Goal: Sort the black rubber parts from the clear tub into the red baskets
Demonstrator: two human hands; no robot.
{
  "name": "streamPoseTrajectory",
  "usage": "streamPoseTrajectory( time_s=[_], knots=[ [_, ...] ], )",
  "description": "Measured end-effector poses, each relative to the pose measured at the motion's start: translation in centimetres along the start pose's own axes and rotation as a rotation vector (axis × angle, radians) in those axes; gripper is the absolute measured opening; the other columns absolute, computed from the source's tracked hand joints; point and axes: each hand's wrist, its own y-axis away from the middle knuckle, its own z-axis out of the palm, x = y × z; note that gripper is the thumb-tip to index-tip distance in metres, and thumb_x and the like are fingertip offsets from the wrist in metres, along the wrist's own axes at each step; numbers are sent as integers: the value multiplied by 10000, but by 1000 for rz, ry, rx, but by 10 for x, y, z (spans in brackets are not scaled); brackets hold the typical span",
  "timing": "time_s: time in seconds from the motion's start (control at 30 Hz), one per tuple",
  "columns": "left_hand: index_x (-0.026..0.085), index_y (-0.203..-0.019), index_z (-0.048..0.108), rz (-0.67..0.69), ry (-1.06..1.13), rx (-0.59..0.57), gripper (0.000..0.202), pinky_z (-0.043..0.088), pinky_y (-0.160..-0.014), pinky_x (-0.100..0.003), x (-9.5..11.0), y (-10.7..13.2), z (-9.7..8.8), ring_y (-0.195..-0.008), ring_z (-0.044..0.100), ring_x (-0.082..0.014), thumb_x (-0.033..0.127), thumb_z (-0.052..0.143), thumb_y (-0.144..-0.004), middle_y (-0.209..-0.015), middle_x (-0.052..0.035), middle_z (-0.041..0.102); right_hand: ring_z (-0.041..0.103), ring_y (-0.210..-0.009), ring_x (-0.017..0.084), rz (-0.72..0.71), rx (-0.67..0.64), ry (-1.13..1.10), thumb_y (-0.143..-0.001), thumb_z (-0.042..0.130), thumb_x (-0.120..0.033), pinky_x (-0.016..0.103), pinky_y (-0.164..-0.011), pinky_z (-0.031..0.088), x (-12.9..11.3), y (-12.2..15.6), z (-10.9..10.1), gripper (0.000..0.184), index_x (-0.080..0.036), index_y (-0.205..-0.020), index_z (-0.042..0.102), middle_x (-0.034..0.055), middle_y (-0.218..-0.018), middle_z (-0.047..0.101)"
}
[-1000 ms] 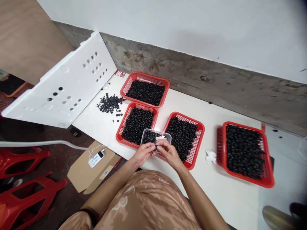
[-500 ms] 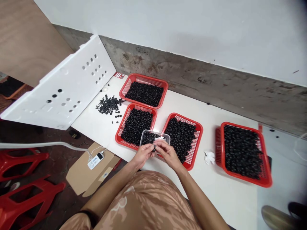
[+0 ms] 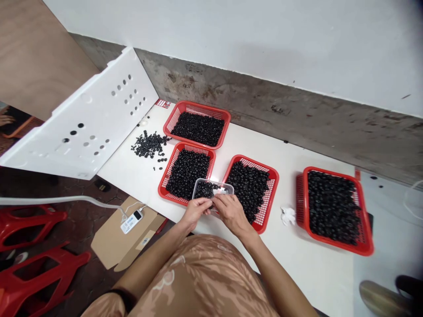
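My left hand point(image 3: 197, 212) and my right hand point(image 3: 230, 212) meet in front of a clear plastic tub point(image 3: 196, 190) of small black rings. Both hands have their fingertips pinched together; a small black part between them is almost wholly covered by the fingers. Left of the tub stands a red basket point(image 3: 161, 190) filled with black rings, and to its right another red basket point(image 3: 275, 185) of larger black rings. Behind these, a third red basket point(image 3: 228, 127) contains small black pieces. A loose heap of black parts point(image 3: 148, 145) lies on the white table.
Farther right is another red basket point(image 3: 367, 237) of black rings, with a crumpled white tissue point(image 3: 287, 216) beside it. A white perforated panel point(image 3: 99, 101) leans at the left. Below it are red stools point(image 3: 42, 273), a cardboard box point(image 3: 115, 242) and a power strip point(image 3: 132, 221). Another person's hand point(image 3: 6, 119) shows far left.
My right hand has turned, its fingers curling further over the small black part, which is now mostly covered. The left hand has barely moved. Another person's hand has appeared at the far left.
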Motion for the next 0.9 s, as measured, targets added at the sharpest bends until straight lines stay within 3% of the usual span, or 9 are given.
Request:
streamPoseTrajectory(
  time_s=[0.27,0.43,0.53,0.77,0.9],
  knots=[
    [118,-792,707,1,51,-75,308,365,-597,-235,6,2,0,-589,488,-85,394,766,-667,-703,-22,601,616,-913,187,149,50,-329,-944,464,-276,325,-794,451,1,0,-7,214,-239,-1057,641,53,-965,678],
    [136,-805,699,-15,120,-21,293,372,-600,-221,6,4,1,-583,488,-68,339,807,-624,-738,-12,612,603,-859,182,229,86,-499,-942,444,-292,321,-784,479,-2,3,0,216,-227,-1035,627,64,-937,633],
    [138,-828,703,-14,160,-51,292,391,-617,-223,5,4,0,-592,515,-73,329,806,-633,-742,-17,624,592,-840,175,261,100,-556,-948,424,-288,314,-774,478,-5,2,1,205,-222,-1015,606,62,-932,611],
    [124,-950,717,-9,161,-105,346,438,-706,-257,4,4,-5,-674,581,-107,291,796,-657,-850,-71,678,566,-857,182,250,102,-481,-957,388,-281,316,-787,456,-9,1,-12,200,-221,-1025,567,67,-932,586],
    [156,-1078,664,51,89,-98,446,441,-684,-250,6,4,-6,-682,599,-114,265,788,-663,-892,-59,661,561,-870,183,226,57,-378,-957,388,-256,309,-786,442,-7,3,-16,191,-221,-1034,559,67,-944,587]
  ],
)
